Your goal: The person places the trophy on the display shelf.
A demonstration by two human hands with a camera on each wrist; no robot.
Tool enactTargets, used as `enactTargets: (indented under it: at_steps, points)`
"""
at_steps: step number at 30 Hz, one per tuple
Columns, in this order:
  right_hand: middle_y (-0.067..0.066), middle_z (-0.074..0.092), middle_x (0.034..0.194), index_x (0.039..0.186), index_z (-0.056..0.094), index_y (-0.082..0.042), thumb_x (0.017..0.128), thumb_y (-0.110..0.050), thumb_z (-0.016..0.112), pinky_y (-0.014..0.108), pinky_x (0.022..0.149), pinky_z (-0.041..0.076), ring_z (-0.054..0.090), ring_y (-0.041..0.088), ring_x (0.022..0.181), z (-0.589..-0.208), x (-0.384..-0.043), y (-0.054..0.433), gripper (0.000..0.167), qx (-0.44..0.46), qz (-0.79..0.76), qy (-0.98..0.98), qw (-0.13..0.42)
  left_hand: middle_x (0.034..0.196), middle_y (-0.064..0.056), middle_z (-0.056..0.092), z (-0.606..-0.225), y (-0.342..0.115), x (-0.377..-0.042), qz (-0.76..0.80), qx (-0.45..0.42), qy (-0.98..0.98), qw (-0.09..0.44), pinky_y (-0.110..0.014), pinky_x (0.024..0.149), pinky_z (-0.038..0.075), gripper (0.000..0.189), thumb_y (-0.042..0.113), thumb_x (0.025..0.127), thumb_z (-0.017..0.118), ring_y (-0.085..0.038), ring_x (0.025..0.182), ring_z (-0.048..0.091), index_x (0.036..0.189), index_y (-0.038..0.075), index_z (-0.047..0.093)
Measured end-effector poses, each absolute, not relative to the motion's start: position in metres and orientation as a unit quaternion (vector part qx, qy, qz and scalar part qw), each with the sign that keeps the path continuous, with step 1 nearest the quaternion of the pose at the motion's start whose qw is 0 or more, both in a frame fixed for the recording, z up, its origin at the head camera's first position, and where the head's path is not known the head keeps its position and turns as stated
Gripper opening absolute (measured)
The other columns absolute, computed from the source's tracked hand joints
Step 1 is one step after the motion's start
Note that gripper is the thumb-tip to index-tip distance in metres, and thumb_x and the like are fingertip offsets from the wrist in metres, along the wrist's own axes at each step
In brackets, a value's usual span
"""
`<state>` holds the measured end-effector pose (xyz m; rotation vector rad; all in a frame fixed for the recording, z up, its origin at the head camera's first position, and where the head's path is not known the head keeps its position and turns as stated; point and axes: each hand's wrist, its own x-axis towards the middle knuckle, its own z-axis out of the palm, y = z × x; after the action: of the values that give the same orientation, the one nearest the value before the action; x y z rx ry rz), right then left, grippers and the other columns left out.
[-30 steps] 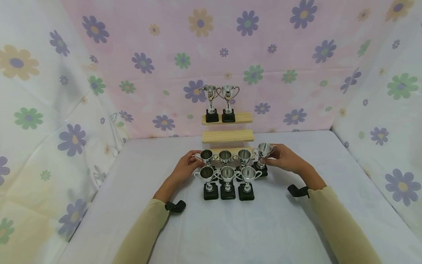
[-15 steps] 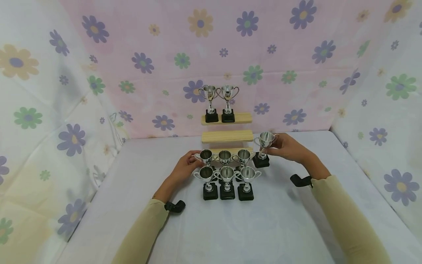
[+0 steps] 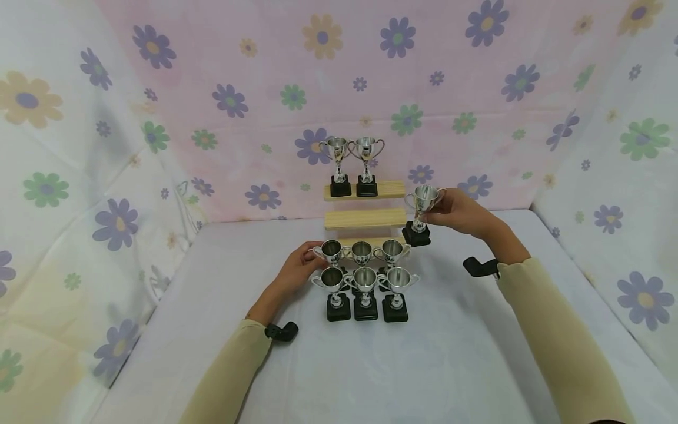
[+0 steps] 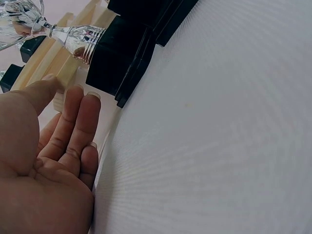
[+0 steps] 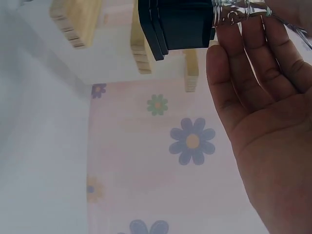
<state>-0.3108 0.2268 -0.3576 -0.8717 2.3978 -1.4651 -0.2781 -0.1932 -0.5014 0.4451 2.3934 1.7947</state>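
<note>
In the head view, my right hand (image 3: 466, 215) holds a silver two-handled trophy cup (image 3: 425, 200) by its stem, level with the right end of the shelves. Its black base (image 5: 183, 24) hangs tilted beyond the fingertips in the right wrist view. My left hand (image 3: 296, 271) is beside the left end of the trophies on the table, fingers loosely bent. One of its fingertips overlaps the lowest wooden shelf (image 4: 68, 73) in the left wrist view, near a trophy's black base (image 4: 119, 58). Six trophies stand in two rows, the front row including a middle trophy (image 3: 365, 280).
Three stepped wooden shelves rise behind the rows, among them the middle shelf (image 3: 365, 219). On the top shelf (image 3: 392, 189), a left trophy (image 3: 339, 150) and a second trophy (image 3: 366, 150) stand side by side. Flowered cloth (image 3: 254, 147) hangs around the white table (image 3: 339, 371).
My right hand has lifted the trophy cup off the table beside the back row and carried it up and back to shelf height. The left hand has stayed put.
</note>
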Motion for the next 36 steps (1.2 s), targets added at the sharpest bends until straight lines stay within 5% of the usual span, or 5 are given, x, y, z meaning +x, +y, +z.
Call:
enactTargets:
  at_steps: [13, 23, 36]
  points:
    - [0.019, 0.072, 0.122, 0.126, 0.065, 0.006, 0.103, -0.009, 0.07, 0.023, 0.095, 0.054, 0.071, 0.017, 0.11, -0.338, -0.326, 0.21, 0.028, -0.253, -0.485, 0.836, 0.056, 0.112, -0.017, 0.078, -0.504, -0.194, -0.28, 0.59, 0.159, 0.79, 0.054, -0.025, 0.095, 0.05, 0.044, 0.005, 0.108, 0.059, -0.015, 0.098, 0.075, 0.151, 0.0, 0.05]
    - [0.018, 0.073, 0.125, 0.124, 0.07, 0.004, 0.104, -0.014, 0.069, 0.049, 0.111, 0.048, 0.069, 0.019, 0.117, -0.329, -0.342, 0.2, 0.027, -0.224, -0.495, 0.839, 0.021, 0.114, -0.018, 0.077, -0.504, -0.194, -0.279, 0.591, 0.158, 0.789, 0.05, -0.023, 0.094, 0.051, 0.043, 0.006, 0.108, 0.06, -0.014, 0.098, 0.075, 0.15, -0.001, 0.051]
    - [0.024, 0.069, 0.131, 0.131, 0.067, 0.004, 0.105, -0.023, 0.069, 0.054, 0.115, 0.044, 0.063, 0.034, 0.126, -0.322, -0.353, 0.189, 0.038, -0.19, -0.495, 0.848, -0.008, 0.114, -0.02, 0.077, -0.502, -0.194, -0.28, 0.584, 0.148, 0.796, 0.056, -0.024, 0.093, 0.051, 0.043, 0.005, 0.108, 0.06, -0.017, 0.099, 0.075, 0.15, 0.001, 0.051]
